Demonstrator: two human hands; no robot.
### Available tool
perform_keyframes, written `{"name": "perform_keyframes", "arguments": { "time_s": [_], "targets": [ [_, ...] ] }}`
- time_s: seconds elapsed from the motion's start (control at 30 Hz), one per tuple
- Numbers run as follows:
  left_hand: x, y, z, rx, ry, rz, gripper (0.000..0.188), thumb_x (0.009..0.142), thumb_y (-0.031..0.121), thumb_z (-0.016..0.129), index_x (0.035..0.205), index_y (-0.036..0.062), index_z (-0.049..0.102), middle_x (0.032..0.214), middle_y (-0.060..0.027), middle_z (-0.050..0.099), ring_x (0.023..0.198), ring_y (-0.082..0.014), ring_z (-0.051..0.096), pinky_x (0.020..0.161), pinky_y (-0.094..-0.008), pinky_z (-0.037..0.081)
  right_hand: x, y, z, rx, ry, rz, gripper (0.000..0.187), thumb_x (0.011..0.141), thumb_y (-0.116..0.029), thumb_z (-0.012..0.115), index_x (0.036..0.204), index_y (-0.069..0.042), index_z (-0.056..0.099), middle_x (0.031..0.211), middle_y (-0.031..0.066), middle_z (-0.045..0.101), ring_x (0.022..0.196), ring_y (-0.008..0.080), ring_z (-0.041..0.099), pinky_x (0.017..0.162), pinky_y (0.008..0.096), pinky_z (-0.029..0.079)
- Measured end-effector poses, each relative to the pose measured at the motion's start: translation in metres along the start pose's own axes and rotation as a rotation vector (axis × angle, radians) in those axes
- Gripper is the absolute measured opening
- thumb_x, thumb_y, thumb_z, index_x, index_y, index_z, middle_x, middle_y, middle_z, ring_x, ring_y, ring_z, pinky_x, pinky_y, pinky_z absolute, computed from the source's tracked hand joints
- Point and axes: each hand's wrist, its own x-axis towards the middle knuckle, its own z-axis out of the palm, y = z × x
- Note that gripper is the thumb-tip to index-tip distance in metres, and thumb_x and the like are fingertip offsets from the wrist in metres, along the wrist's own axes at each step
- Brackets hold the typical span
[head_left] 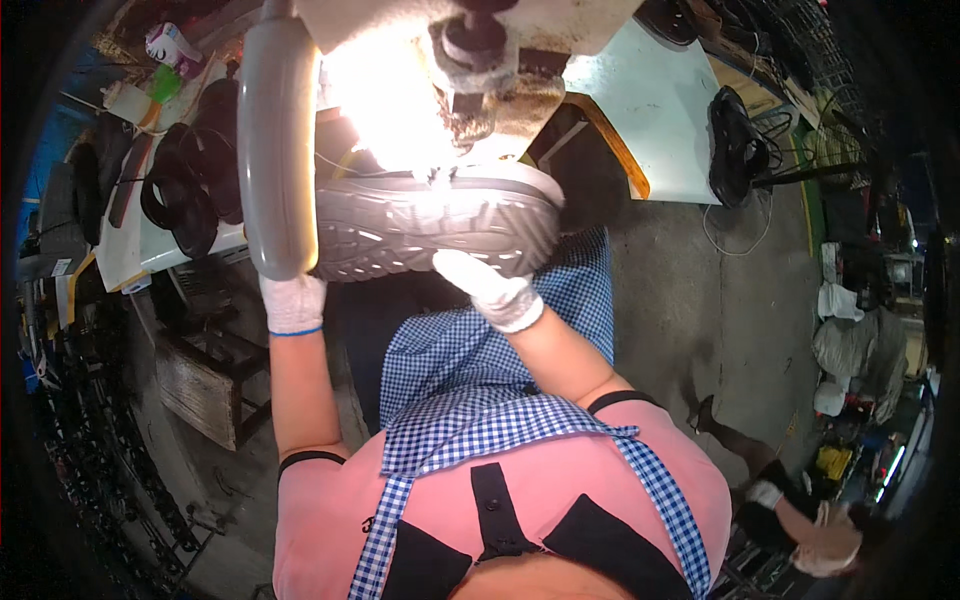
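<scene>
A grey shoe [430, 232] lies on its side under the head of a sewing machine [470, 90], its patterned sole turned toward me. The upper edge of the sole meets the machine's needle area, where glare washes out detail. My right hand [490, 292], in a white glove, grips the shoe's near side with the thumb laid along the sole; the other fingers are hidden behind it. My left hand [295, 302], also gloved, is at the shoe's left end. A long grey lamp-like tube [278, 150] covers its fingers.
Black shoes [190, 185] lie on the white table at the left, and another black shoe [735, 148] rests at the right table's edge. A wooden stool [205, 385] stands low at the left. At the lower right is another person [790, 510]. Shelves with goods line the right side.
</scene>
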Motion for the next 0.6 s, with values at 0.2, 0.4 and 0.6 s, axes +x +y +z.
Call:
{"name": "perform_keyframes", "arguments": {
  "time_s": [0.2,0.4,0.6],
  "targets": [
    [-0.005,0.006,-0.026,0.015,0.009,-0.061,0.041,0.094,0.026,0.054,0.128,0.0029,0.048,0.130,-0.0098,0.051,0.120,-0.0238,0.049,0.102,-0.0427,0.041,0.015,0.010,0.013,0.038,-0.142,0.130,0.057,0.074,-0.012,0.078,0.125,-0.003,0.052,0.118,0.0066,0.060,0.103,0.0152,0.061,0.087,0.0298,0.050],
    [0.000,0.005,-0.022,0.266,-0.190,0.146,0.044,0.093,0.030,0.053,0.123,-0.0013,0.049,0.132,-0.0190,0.048,0.127,-0.0281,0.043,0.110,-0.0413,0.030,0.038,-0.009,-0.007,0.052,-0.298,0.262,0.060,0.073,-0.014,0.078,0.126,-0.004,0.051,0.119,0.0079,0.059,0.103,0.0171,0.059,0.089,0.0294,0.049],
    [-0.020,-0.023,0.064,0.712,-0.587,0.114,0.062,0.072,0.006,0.072,0.129,-0.0006,0.046,0.137,-0.0146,0.044,0.129,-0.0253,0.040,0.109,-0.0386,0.029,0.081,-0.059,-0.036,-0.788,-0.743,0.122,0.051,0.076,-0.041,0.072,0.110,-0.004,0.062,0.099,0.0127,0.066,0.090,0.0222,0.064,0.078,0.0336,0.050]
  ]
}}
